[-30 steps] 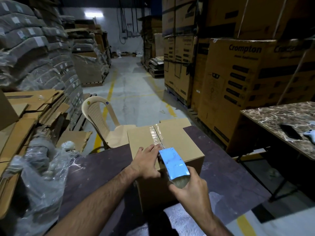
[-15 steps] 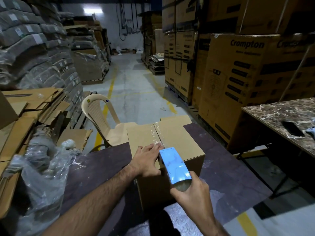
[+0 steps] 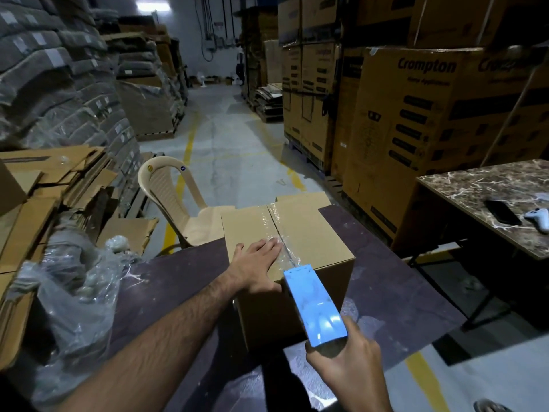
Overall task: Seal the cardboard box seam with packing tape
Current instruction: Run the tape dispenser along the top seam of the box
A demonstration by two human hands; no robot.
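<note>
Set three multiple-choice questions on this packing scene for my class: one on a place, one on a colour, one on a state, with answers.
1. Where does the left hand rest?
A. On the plastic chair
B. On top of the cardboard box
C. On the marble table

2. What colour is the tape dispenser?
A. Red
B. Green
C. Light blue

3. How are the box's top flaps?
A. Closed, tape along the seam
B. Standing wide open
C. Torn away

Answers: 1 B, its fingers lie flat beside the seam; 2 C, the body held in the right hand is light blue; 3 A, the flaps meet under shiny clear tape.
</note>
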